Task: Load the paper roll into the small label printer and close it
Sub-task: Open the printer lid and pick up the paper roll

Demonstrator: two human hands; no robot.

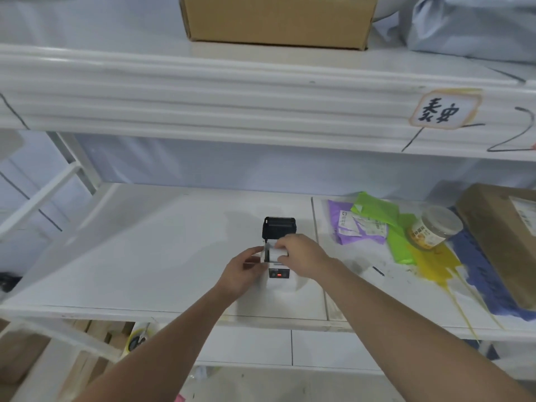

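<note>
A small white label printer (280, 282) stands on the white shelf (145, 256), its black lid (279, 227) tipped up and open at the back. A red light glows on its front panel. The white paper roll (277, 253) sits in the open bay. My right hand (301, 255) comes in from the right, fingers pinched on the roll. My left hand (246, 271) grips the printer's left side, thumb near the bay's edge.
To the right on the shelf lie purple, green, yellow and blue mailer bags (374, 227), a lidded jar (435, 227) and a brown parcel (504, 236). A cardboard box (278, 21) sits on the upper shelf, whose thick front rail (203, 97) overhangs.
</note>
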